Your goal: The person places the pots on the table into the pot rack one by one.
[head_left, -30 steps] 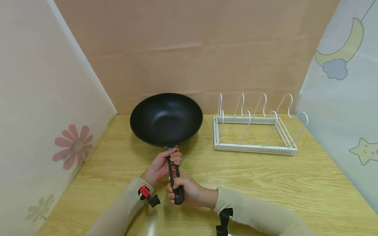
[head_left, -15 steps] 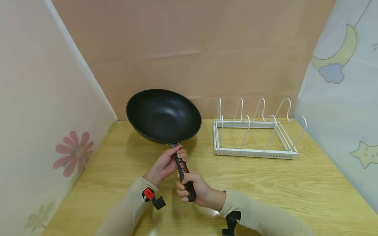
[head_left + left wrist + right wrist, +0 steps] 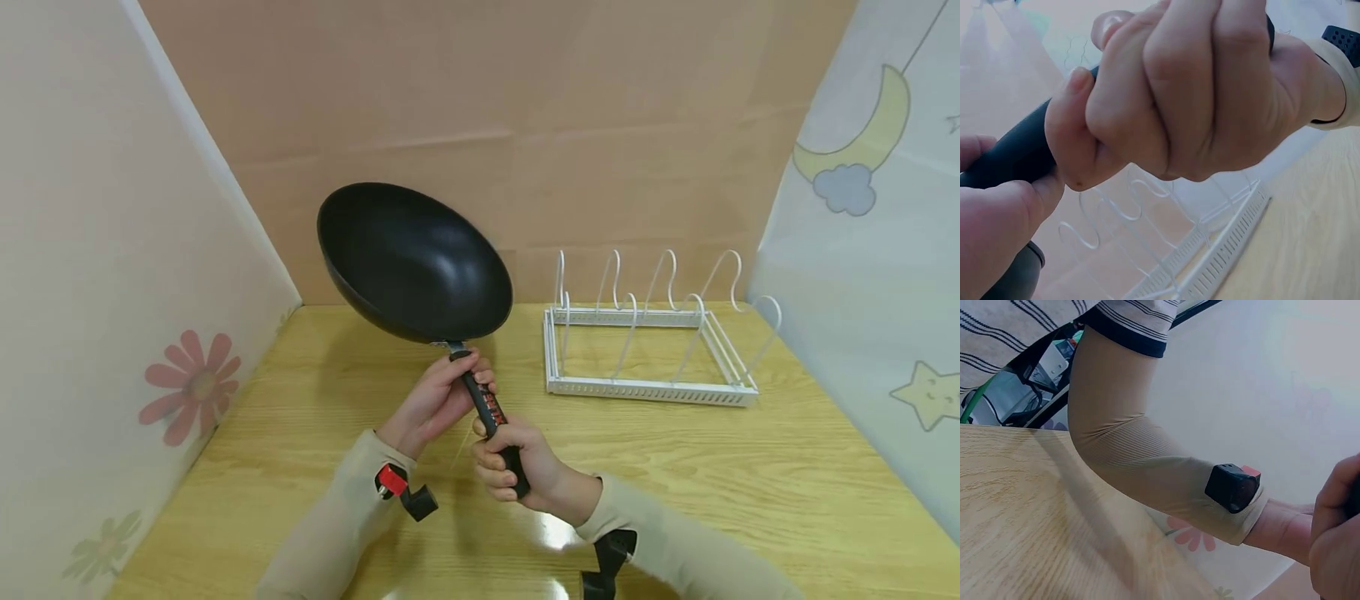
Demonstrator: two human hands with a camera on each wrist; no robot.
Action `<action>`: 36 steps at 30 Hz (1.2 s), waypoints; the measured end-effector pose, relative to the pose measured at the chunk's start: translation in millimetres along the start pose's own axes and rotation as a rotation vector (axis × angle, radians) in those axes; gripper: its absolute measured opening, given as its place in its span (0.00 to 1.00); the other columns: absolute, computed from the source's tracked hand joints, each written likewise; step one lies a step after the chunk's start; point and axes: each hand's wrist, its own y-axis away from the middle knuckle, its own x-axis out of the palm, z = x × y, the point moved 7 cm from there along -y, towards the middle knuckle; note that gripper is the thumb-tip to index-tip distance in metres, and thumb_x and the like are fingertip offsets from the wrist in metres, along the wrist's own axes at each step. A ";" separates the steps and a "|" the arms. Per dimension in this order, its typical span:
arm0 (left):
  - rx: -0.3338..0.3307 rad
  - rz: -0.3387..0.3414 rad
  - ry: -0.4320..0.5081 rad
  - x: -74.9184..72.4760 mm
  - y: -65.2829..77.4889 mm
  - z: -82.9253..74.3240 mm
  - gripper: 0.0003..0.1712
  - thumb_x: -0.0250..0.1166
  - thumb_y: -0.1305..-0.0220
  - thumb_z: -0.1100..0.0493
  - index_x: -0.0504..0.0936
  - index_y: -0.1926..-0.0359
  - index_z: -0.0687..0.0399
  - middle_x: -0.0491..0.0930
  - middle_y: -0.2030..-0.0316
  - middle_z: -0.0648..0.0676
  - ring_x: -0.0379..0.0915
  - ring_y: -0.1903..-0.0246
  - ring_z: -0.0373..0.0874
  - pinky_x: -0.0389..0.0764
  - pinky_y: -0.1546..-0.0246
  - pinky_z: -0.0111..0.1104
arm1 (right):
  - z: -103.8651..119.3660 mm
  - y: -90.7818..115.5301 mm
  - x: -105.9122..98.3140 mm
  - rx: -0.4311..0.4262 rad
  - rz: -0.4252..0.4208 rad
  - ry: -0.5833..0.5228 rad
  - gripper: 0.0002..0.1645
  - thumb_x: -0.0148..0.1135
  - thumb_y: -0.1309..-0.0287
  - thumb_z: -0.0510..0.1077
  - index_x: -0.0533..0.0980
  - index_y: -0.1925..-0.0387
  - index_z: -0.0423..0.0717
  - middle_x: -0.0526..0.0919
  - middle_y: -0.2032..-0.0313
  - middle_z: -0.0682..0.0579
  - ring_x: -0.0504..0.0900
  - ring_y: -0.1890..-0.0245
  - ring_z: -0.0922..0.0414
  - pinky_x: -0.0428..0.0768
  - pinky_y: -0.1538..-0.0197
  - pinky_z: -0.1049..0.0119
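I hold a deep, round black wok [image 3: 412,267] in front of me, lifted over the yellow wood-grained table [image 3: 675,467], its bowl at eleven o'clock from my hands. Its smooth inner face is turned towards me, dark and even, with a soft bright gleam towards four o'clock inside. The thin rim shows as a slanted oval, highest near eleven o'clock and dipping to the right, and a strip of the outer wall shows along the lower left. From the rim a small silvery metal bracket [image 3: 452,346] joins a long black handle [image 3: 486,408], which runs down towards five o'clock and bears red lettering along its upper side. Both my hands are clamped on that handle: my left hand [image 3: 438,400] grips just below the bracket, thumb along the top, and my right hand [image 3: 528,462] is wrapped round the lower end, close beside it. A soft shadow lies on the table under the bowl. At two o'clock from my hands stands a white slotted rectangular rack [image 3: 648,387] with hooked upright wires, apart from the wok. Behind everything, at twelve o'clock, is a plain tan backdrop [image 3: 600,150].
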 end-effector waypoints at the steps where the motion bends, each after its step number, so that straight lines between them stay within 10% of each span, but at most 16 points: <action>1: 0.004 0.008 -0.011 2.6 -1.4 -0.9 0.10 0.43 0.20 0.65 0.63 0.64 0.54 0.64 0.71 0.48 0.63 0.70 0.39 0.68 0.57 0.33 | 2.6 0.8 0.5 -0.007 0.017 -0.009 0.11 0.35 0.46 0.33 0.62 0.65 0.50 0.66 0.84 0.64 0.66 0.88 0.71 0.65 0.85 0.79; 17: -0.015 0.050 -0.177 28.1 -12.8 1.3 0.08 0.40 0.23 0.71 0.58 0.59 0.54 0.66 0.69 0.49 0.64 0.67 0.42 0.69 0.53 0.35 | 19.8 14.5 1.6 -0.059 0.254 -0.114 0.15 0.33 0.48 0.33 0.65 0.63 0.50 0.59 0.83 0.60 0.63 0.88 0.69 0.59 0.88 0.76; 26: 0.007 0.195 -0.242 44.5 -26.1 6.4 0.22 0.68 0.35 0.52 0.61 0.60 0.53 0.69 0.67 0.48 0.69 0.64 0.42 0.73 0.50 0.36 | 31.3 23.7 0.5 -0.113 0.431 -0.207 0.14 0.38 0.43 0.34 0.66 0.58 0.49 0.55 0.83 0.56 0.57 0.90 0.65 0.50 0.91 0.71; 36: 0.042 0.246 -0.357 56.1 -35.3 7.5 0.23 0.66 0.37 0.48 0.62 0.58 0.52 0.72 0.66 0.49 0.73 0.62 0.43 0.75 0.50 0.35 | 41.2 29.1 0.9 -0.147 0.514 -0.266 0.14 0.41 0.42 0.34 0.67 0.56 0.47 0.55 0.84 0.55 0.56 0.91 0.64 0.52 0.94 0.71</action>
